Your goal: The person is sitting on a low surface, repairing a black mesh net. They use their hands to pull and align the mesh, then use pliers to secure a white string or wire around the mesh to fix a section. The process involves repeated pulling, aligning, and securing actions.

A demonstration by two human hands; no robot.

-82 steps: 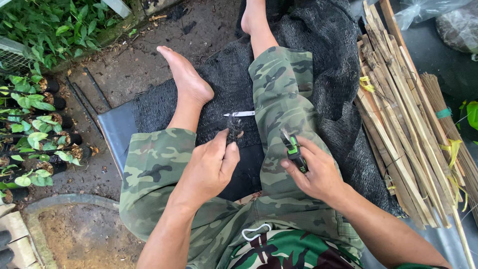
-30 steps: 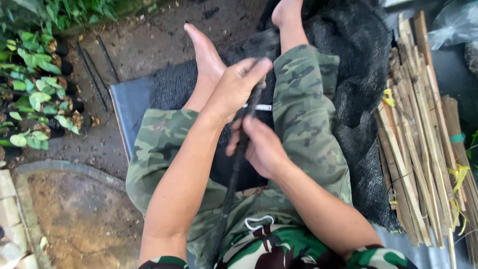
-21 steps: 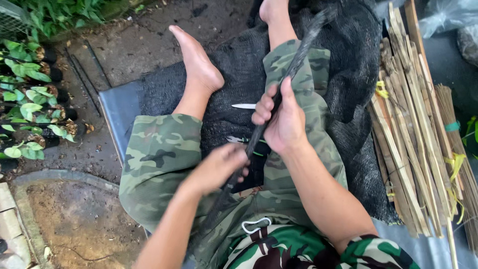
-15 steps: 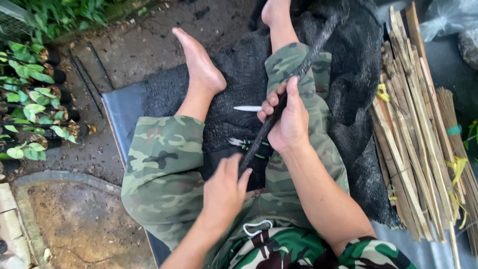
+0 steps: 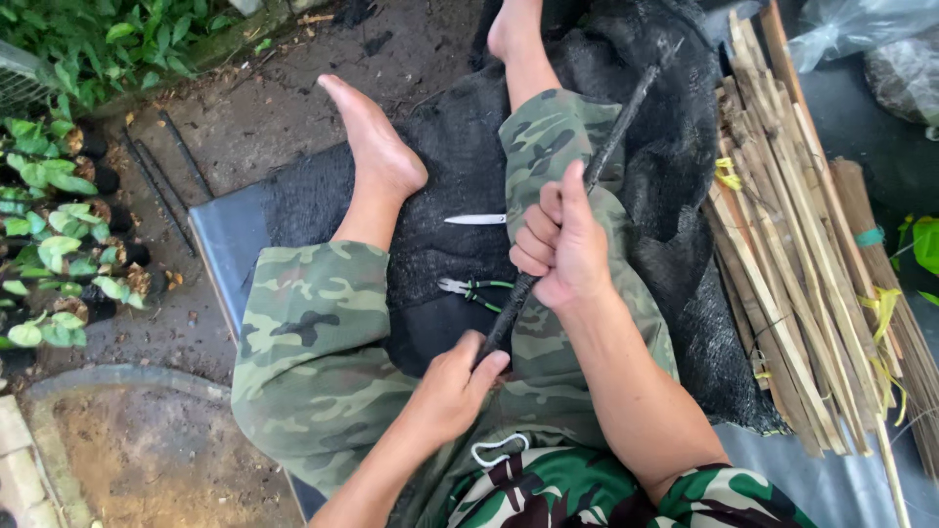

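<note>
Since 0.5 s ago, the left hand (image 5: 452,389) has slid down and closed its fingers on the near end of the long dark stick (image 5: 577,200), which it was only reaching toward then; the right hand (image 5: 559,242) has barely shifted. That right hand is clenched around the stick's middle, thumb laid along it toward 1 o'clock, so the 2 grips likely steady it across the right thigh of the camouflage trousers (image 5: 323,362). From the left hand the stick runs up toward 1 o'clock, its far tip over the black mesh cloth (image 5: 675,166).

At 9 o'clock of the right hand lies a small pale blade (image 5: 476,219); green-handled pliers (image 5: 476,288) rest at about 8 o'clock, both on the mesh between the legs, within easy reach. At 3 o'clock a bundle of split bamboo strips (image 5: 782,244) lies alongside. Bare wet ground spreads at 11 o'clock, with potted seedlings (image 5: 49,254) at 9 o'clock: an outdoor nursery yard.
</note>
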